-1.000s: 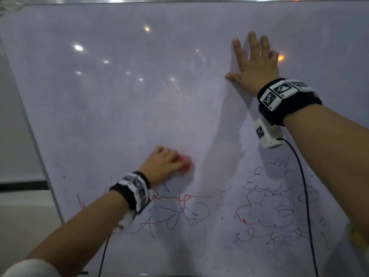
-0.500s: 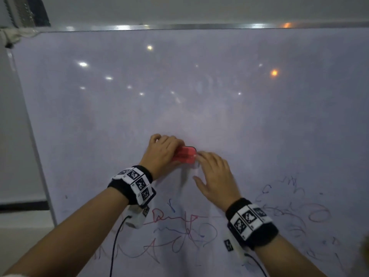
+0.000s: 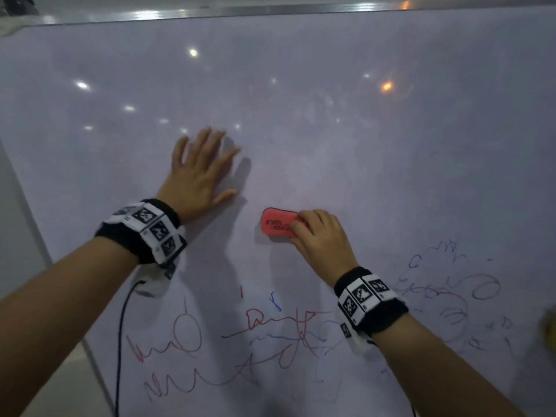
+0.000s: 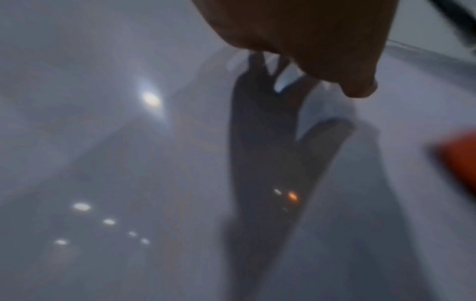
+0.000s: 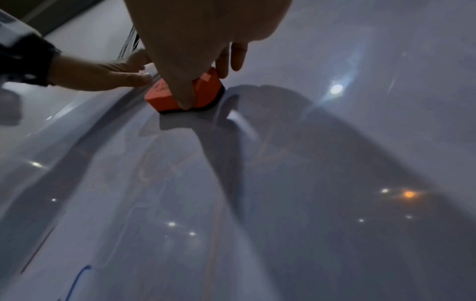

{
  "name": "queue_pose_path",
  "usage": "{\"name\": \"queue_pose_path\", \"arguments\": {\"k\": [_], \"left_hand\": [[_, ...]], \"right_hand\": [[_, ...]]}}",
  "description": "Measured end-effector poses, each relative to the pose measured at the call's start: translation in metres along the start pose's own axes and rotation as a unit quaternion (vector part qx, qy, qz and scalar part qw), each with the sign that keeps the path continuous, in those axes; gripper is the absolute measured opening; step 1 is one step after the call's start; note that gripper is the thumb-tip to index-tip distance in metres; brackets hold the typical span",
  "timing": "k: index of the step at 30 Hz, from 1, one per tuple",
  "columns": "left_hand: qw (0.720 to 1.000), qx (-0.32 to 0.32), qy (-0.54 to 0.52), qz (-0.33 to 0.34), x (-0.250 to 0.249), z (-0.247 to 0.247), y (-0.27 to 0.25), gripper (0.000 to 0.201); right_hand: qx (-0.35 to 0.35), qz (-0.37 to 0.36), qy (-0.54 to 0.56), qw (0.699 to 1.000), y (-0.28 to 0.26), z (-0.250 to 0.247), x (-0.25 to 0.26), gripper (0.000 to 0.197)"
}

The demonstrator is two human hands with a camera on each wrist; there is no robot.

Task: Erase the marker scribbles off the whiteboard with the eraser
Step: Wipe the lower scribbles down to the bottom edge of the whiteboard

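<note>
A red eraser (image 3: 276,222) with a black felt base lies flat against the whiteboard (image 3: 391,152), and my right hand (image 3: 319,236) grips its right end, thumb and fingers curled round it (image 5: 195,91). My left hand (image 3: 200,173) is spread flat on the board up and to the left of the eraser, fingers straight, holding nothing. Red and blue marker scribbles (image 3: 270,329) run across the board below both wrists, with fainter blue and red ones (image 3: 451,290) at the lower right. The eraser's edge (image 4: 461,158) shows blurred in the left wrist view.
The board's metal top frame (image 3: 270,10) runs along the top, and its left frame (image 3: 27,212) slants down past my left forearm. Cables hang from both wristbands. The upper board carries only faint smears and lamp reflections.
The eraser has passed from my left hand to my right. My left hand let go and now lies flat on the board; my right hand came down from the upper board.
</note>
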State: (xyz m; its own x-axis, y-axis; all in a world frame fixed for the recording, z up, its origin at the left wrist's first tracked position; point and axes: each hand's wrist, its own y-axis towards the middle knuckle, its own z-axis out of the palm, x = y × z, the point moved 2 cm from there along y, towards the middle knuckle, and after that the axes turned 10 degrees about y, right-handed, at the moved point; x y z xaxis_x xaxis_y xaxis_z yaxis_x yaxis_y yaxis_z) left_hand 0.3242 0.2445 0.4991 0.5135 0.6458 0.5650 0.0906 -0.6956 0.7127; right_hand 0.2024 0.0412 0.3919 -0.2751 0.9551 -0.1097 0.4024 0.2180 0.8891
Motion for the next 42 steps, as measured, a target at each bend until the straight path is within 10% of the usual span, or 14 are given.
{"name": "queue_pose_path", "arguments": {"k": [8,14,20,25,27,33,38,42], "left_hand": [[0.996,0.075,0.047,-0.005,0.044,0.006,-0.005,0.097],[0.996,0.078,0.040,-0.016,0.042,0.005,-0.004,0.101],[0.997,0.005,0.046,-0.057,0.031,0.010,-0.013,0.077],[0.997,0.000,0.049,-0.061,0.030,0.009,-0.014,0.073],[0.997,-0.001,0.049,-0.065,0.027,0.009,-0.013,0.073],[0.997,0.001,0.054,-0.047,0.010,0.009,-0.004,0.062],[0.996,-0.026,0.073,0.033,-0.051,0.030,0.015,0.058],[0.998,-0.025,0.047,-0.031,-0.068,0.034,0.018,0.062]], "right_hand": [[-0.010,0.087,0.014,0.996,-0.063,-0.024,-0.048,0.065],[-0.124,0.182,0.020,0.975,-0.047,-0.003,-0.040,0.030],[-0.047,0.149,0.031,0.987,-0.110,0.037,-0.001,0.033],[-0.181,0.336,0.052,0.923,-0.114,0.018,-0.025,0.036],[-0.196,0.317,0.052,0.926,-0.098,0.035,-0.004,0.030],[0.054,0.106,0.017,0.993,-0.156,0.080,0.050,0.064],[-0.156,0.336,0.043,0.928,-0.152,0.008,-0.041,0.026],[-0.142,0.268,0.031,0.953,-0.110,0.028,-0.018,0.023]]}}
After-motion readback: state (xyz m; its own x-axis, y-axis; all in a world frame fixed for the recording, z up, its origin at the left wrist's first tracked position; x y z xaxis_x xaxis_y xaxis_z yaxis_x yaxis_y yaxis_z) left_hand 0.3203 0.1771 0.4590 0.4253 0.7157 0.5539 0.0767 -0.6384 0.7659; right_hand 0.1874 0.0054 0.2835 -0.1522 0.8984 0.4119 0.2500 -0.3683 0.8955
